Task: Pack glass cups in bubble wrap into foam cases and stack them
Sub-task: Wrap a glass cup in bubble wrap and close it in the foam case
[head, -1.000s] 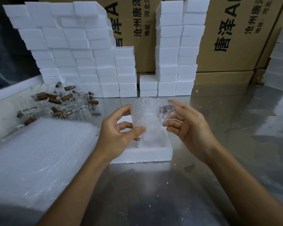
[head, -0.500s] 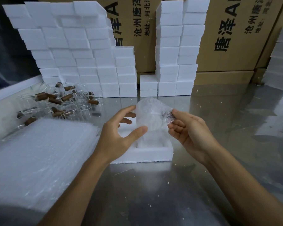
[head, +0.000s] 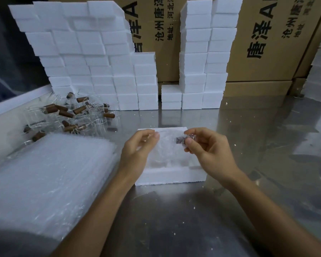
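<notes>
The bubble-wrapped glass cup (head: 165, 151) lay at the centre of the frame, sunk into the hollow of an open foam case (head: 171, 176) on the steel table (head: 230, 201). Through the cloudy wrap the glass itself was hard to make out; only a dark brown cork-like handle end (head: 180, 140) showed at the bundle's upper right. The right hand (head: 209, 153) pinched that end between thumb and curled fingertips, seemingly to steer the bundle so the handle sat in the case's recess. The left hand (head: 137, 151) was half curled at the bundle's left edge, thumb and forefinger close together near the wrap; whether they actually gripped the film or only touched it could not be told. Holding both sides probably kept the loose wrap from springing open while the cup settled.

At lower left lay a thick pile of bubble-wrap sheets (head: 48, 179), close by for the next cup. Above it, at middle left, was a heap of unwrapped glass cups (head: 72, 114) with brown handles. Across the top stood stacked foam cases (head: 93, 58), a wide wall at upper left and narrower columns at upper centre, in front of printed cardboard cartons (head: 267, 43), presumably where the finished case would go.
</notes>
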The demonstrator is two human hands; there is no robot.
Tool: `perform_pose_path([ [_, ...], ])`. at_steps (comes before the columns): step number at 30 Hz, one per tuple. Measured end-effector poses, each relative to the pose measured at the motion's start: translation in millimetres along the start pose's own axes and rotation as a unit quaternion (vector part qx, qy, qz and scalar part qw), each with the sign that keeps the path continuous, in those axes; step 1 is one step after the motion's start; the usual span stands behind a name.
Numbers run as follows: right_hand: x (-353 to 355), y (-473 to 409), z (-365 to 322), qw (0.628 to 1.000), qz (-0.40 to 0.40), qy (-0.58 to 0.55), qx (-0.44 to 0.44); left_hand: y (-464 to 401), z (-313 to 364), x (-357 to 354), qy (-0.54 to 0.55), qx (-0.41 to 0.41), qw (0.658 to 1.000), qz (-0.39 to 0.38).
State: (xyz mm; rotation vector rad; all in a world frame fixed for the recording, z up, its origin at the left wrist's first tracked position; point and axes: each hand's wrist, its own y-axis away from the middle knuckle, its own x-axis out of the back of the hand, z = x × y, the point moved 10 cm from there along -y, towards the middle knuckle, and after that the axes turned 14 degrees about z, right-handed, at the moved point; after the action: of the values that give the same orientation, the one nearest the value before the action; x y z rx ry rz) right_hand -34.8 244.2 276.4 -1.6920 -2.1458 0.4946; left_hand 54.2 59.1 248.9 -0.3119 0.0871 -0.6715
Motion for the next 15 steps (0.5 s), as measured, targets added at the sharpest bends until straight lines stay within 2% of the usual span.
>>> perform_pose_path([
  [4,-6.9,3.5,1.0,0.999,-0.021,0.013,0.024,2.3,-7.3,-3.0,-0.086,-0.036,0.995,-0.027],
  [15,-10.0,2.8,8.2,0.999,-0.019,0.029,0.031,4.1,-8.9,-1.8,-0.084,-0.061,0.995,-0.008],
])
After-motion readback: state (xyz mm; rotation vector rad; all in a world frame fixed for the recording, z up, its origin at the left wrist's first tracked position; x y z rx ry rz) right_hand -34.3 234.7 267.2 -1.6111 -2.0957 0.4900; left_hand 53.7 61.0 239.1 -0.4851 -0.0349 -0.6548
